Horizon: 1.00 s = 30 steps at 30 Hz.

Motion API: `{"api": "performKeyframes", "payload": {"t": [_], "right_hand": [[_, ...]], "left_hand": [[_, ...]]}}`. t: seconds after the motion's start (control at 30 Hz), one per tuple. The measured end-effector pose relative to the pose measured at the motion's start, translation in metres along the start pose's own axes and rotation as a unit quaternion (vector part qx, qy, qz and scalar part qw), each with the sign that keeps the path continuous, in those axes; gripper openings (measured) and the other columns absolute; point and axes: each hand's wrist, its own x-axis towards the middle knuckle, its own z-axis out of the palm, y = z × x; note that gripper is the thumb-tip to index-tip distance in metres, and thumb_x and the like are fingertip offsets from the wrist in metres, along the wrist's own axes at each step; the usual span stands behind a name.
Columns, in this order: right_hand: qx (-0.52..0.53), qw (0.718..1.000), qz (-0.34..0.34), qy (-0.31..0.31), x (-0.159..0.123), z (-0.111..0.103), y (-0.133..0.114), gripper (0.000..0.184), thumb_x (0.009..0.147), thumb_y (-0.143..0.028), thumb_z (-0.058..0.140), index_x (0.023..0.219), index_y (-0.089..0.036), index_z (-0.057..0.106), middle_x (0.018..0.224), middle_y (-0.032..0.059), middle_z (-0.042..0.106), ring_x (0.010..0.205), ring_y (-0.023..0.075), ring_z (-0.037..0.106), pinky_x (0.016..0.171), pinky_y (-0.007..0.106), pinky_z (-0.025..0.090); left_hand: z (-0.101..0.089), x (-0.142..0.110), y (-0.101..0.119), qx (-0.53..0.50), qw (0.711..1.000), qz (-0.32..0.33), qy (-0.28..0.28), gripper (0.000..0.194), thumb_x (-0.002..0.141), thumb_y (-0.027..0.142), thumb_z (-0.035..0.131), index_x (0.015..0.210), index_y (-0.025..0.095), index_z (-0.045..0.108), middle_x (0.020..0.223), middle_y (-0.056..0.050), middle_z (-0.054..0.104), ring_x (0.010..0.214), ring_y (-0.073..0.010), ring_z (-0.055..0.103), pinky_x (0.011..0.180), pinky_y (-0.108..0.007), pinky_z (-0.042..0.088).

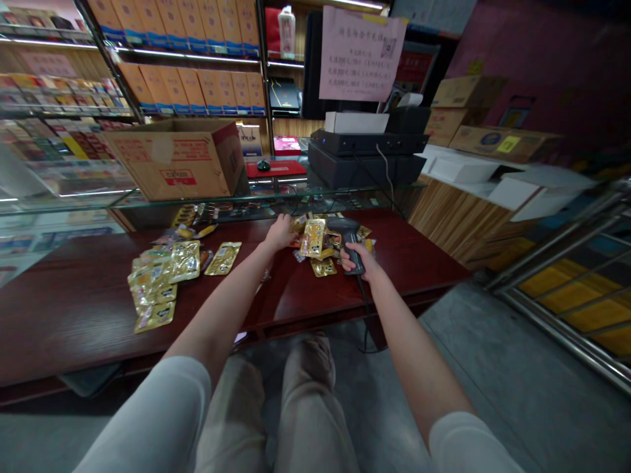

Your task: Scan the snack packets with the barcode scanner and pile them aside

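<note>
My right hand (359,258) is wrapped round the grip of a dark barcode scanner (346,228), whose cord hangs over the table's front edge. The scanner's head is over the right part of a loose pile of gold snack packets (313,238). At the pile's left edge, my left hand (280,232) has its fingers curled on a small snack packet (298,224); the fingertips are partly hidden. Farther left lies a second, overlapping group of gold packets (154,279), with a single gold packet (223,258) beside it. All rest on the dark red table (236,302).
An open cardboard box (172,164) stands on the glass counter behind the table. Black checkout equipment (365,157) and a mouse (263,165) are also back there. Cartons (463,108) are stacked at right, near a metal rail (566,315). Boxed goods fill the shelves.
</note>
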Motion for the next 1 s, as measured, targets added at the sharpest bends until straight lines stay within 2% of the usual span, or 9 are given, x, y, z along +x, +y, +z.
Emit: {"api": "performKeyframes", "payload": {"t": [0.07,0.17,0.3,0.47,0.6,0.7,0.83,0.93,1.0], "right_hand": [[0.003,1.000,-0.002,-0.019,-0.002,0.003,-0.001,0.034,0.076,-0.038,0.066,0.102,-0.020,0.053,0.054,-0.0101,0.049,0.032,0.0046,0.031,0.037,0.020,0.031],[0.003,0.999,-0.007,-0.038,-0.003,0.012,-0.003,0.031,0.079,-0.044,0.066,0.094,-0.022,0.051,0.054,-0.0100,0.049,0.032,0.0046,0.032,0.036,0.019,0.032],[-0.018,0.999,-0.004,-0.046,-0.001,0.031,-0.002,0.032,0.081,-0.046,0.068,0.082,-0.022,0.046,0.053,-0.0095,0.048,0.032,0.0047,0.034,0.037,0.020,0.035],[-0.032,0.998,0.015,-0.056,0.004,0.050,0.001,0.036,0.077,-0.046,0.072,0.081,-0.023,0.044,0.055,-0.0096,0.049,0.033,0.0044,0.035,0.037,0.020,0.037],[-0.035,0.997,0.015,-0.061,0.005,0.057,0.001,0.037,0.077,-0.046,0.073,0.082,-0.023,0.044,0.054,-0.0101,0.048,0.032,0.0042,0.033,0.037,0.020,0.038],[-0.031,0.997,0.024,-0.066,0.004,0.059,0.000,0.037,0.078,-0.046,0.072,0.080,-0.023,0.043,0.054,-0.0097,0.048,0.032,0.0039,0.032,0.036,0.020,0.037],[-0.026,0.998,0.022,-0.062,0.000,0.056,-0.003,0.039,0.079,-0.046,0.072,0.076,-0.023,0.040,0.053,-0.0092,0.046,0.032,0.0040,0.032,0.036,0.021,0.036],[-0.020,0.999,0.005,-0.044,-0.003,0.048,-0.006,0.038,0.077,-0.046,0.072,0.077,-0.023,0.042,0.053,-0.0093,0.047,0.033,0.0040,0.032,0.036,0.020,0.035],[-0.020,0.999,-0.003,-0.029,-0.004,0.041,-0.008,0.034,0.078,-0.044,0.071,0.081,-0.023,0.045,0.053,-0.0094,0.047,0.033,0.0041,0.032,0.036,0.020,0.034]], "left_hand": [[-0.008,-0.004,-0.004,-0.030,0.999,0.013,0.017,0.047,0.078,0.029,0.071,0.121,0.016,0.057,0.125,-0.014,0.059,0.113,-0.0275,0.060,0.094,-0.035,0.048],[-0.020,-0.014,-0.009,-0.059,0.997,0.020,0.035,0.046,0.078,0.030,0.073,0.118,0.015,0.058,0.118,-0.014,0.065,0.108,-0.0276,0.063,0.092,-0.035,0.048],[-0.032,-0.030,-0.012,-0.087,0.995,0.024,0.033,0.045,0.078,0.029,0.072,0.118,0.013,0.058,0.109,-0.014,0.070,0.101,-0.0279,0.066,0.087,-0.034,0.049],[-0.035,-0.048,-0.013,-0.116,0.992,0.021,0.038,0.044,0.077,0.028,0.074,0.115,0.013,0.060,0.109,-0.014,0.071,0.100,-0.0278,0.067,0.086,-0.033,0.050],[-0.035,-0.056,-0.016,-0.126,0.991,0.014,0.042,0.040,0.077,0.031,0.074,0.111,0.014,0.061,0.107,-0.013,0.072,0.098,-0.0271,0.068,0.083,-0.034,0.051],[-0.036,-0.061,-0.022,-0.131,0.991,0.016,0.038,0.042,0.078,0.031,0.072,0.115,0.015,0.060,0.110,-0.012,0.071,0.101,-0.0269,0.067,0.086,-0.035,0.050],[-0.046,-0.069,-0.046,-0.092,0.994,-0.010,0.060,0.057,0.075,0.024,0.070,0.129,0.015,0.056,0.123,-0.013,0.065,0.114,-0.0273,0.061,0.096,-0.035,0.048],[-0.058,-0.085,-0.079,-0.011,0.995,-0.077,0.057,0.049,0.080,0.025,0.062,0.128,0.016,0.059,0.121,-0.015,0.062,0.110,-0.0282,0.062,0.094,-0.037,0.048],[-0.065,-0.100,-0.103,0.058,0.989,-0.122,0.055,0.045,0.084,0.030,0.056,0.127,0.016,0.061,0.120,-0.017,0.061,0.107,-0.0319,0.061,0.091,-0.041,0.048]]}}
